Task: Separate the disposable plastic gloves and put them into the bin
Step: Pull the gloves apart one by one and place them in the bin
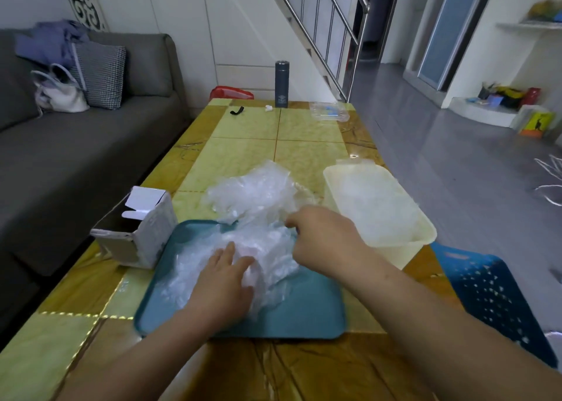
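— On the teal tray (304, 312) at the near end of the desk (273, 145), what are the hands doing?

— The left hand (223, 282) lies palm down on the heap of gloves (258, 218), fingers spread and flat, pressing rather than gripping. The right hand (322, 236) reaches in from the right, wrist bent, its grip pinched together on a fold of the plastic at the heap's right edge.

— And the gloves themselves?

— A crumpled, clear, whitish mass, film tangled so single gloves are hard to tell apart. It covers the far half of the tray and spills past its rim onto the desk.

— Where is the bin?

— The cream bin (380, 212) stands just right of the heap, with clear plastic already inside. An opened cardboard box (143, 230) sits left of the tray.
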A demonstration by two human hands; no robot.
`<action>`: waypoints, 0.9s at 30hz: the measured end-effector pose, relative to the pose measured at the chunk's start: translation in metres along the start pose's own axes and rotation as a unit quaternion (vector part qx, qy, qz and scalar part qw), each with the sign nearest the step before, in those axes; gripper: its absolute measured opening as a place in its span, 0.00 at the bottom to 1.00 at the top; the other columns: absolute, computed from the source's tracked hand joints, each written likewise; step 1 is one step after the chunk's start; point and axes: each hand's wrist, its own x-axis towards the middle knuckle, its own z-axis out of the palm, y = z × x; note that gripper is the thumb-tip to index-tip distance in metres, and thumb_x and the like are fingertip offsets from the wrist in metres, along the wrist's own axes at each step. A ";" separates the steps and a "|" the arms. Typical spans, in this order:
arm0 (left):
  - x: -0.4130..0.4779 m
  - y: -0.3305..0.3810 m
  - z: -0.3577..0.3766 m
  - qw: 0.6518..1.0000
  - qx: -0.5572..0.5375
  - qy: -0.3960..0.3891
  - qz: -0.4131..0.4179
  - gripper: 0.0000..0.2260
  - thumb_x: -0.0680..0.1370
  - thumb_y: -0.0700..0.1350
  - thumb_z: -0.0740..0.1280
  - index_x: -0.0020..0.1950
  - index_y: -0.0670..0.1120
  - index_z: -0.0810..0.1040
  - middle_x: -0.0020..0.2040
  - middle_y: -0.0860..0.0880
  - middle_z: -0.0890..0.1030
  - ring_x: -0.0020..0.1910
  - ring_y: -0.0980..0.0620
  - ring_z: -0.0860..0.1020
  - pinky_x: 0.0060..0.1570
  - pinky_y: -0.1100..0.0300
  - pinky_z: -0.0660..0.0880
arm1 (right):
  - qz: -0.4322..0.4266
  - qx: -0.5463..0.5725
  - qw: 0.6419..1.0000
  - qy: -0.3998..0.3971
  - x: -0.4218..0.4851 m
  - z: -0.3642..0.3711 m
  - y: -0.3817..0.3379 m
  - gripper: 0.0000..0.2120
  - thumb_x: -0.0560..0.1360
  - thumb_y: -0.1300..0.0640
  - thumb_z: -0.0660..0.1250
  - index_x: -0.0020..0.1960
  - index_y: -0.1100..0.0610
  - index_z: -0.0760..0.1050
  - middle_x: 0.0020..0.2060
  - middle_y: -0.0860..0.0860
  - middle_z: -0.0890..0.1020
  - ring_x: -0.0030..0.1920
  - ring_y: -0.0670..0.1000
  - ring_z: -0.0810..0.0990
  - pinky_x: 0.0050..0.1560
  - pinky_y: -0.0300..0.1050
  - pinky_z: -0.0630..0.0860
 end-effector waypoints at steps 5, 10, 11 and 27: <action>0.007 -0.020 0.007 0.995 -0.047 0.074 0.050 0.17 0.79 0.49 0.67 0.68 0.52 0.79 0.72 0.51 0.75 0.68 0.46 0.73 0.67 0.53 0.72 | 0.030 0.146 0.985 -0.082 0.014 0.065 -0.007 0.24 0.75 0.52 0.62 0.71 0.49 0.75 0.69 0.48 0.78 0.69 0.52 0.76 0.69 0.51 0.74; 0.008 -0.031 0.007 0.971 -0.099 0.200 0.084 0.07 0.77 0.45 0.70 0.53 0.48 0.85 0.53 0.51 0.84 0.53 0.46 0.80 0.53 0.51 0.79 | 0.034 0.200 0.977 -0.063 0.016 0.095 -0.004 0.23 0.76 0.52 0.67 0.71 0.50 0.75 0.69 0.48 0.78 0.69 0.49 0.75 0.70 0.45 0.71; 0.010 -0.032 0.004 0.961 -0.110 0.238 0.093 0.05 0.77 0.44 0.70 0.51 0.48 0.85 0.50 0.52 0.84 0.50 0.47 0.80 0.50 0.51 0.80 | 0.036 0.208 0.976 -0.060 0.016 0.098 -0.002 0.24 0.76 0.52 0.68 0.72 0.49 0.74 0.69 0.48 0.78 0.68 0.48 0.75 0.70 0.43 0.71; -0.020 0.002 -0.067 0.556 -0.827 -0.010 -0.082 0.02 0.85 0.39 0.64 0.54 0.41 0.75 0.51 0.36 0.84 0.39 0.41 0.83 0.38 0.53 0.80 | 0.051 0.630 0.772 -0.071 -0.004 0.063 -0.025 0.31 0.70 0.53 0.78 0.71 0.57 0.75 0.56 0.55 0.87 0.60 0.52 0.84 0.66 0.53 0.78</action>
